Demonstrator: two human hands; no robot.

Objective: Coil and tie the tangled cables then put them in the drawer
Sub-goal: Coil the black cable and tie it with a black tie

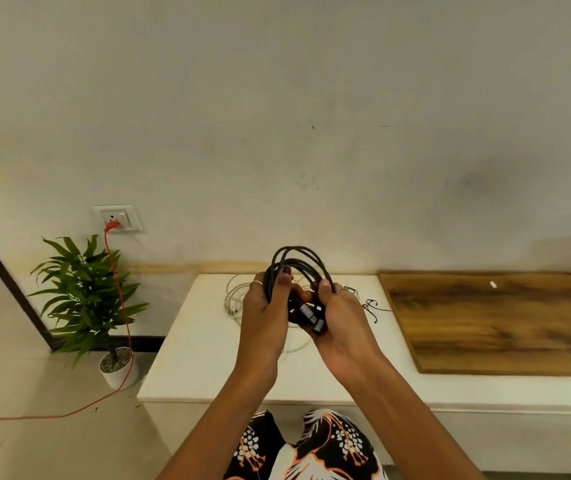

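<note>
Gripping one black cable coil [296, 268] above the white counter [201, 344]: left hand [265, 313] at nine o'clock, right hand [341, 317] at three; white cable [234, 299] lies beneath.

The worktop [208, 362] looks smooth, matt and cream-white; the board [499, 323] on it shows dark wood grain with a dull sheen; the black cable [298, 261] looks matt, its plugs [306, 311] greyish and metal-like; the wall [277, 116] is matt, scuffed plaster.

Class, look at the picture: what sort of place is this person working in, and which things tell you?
Probably a room in a home or small office: a plain wall with a socket, a potted plant on the tiled floor, and a low white counter with a wooden top.
</note>
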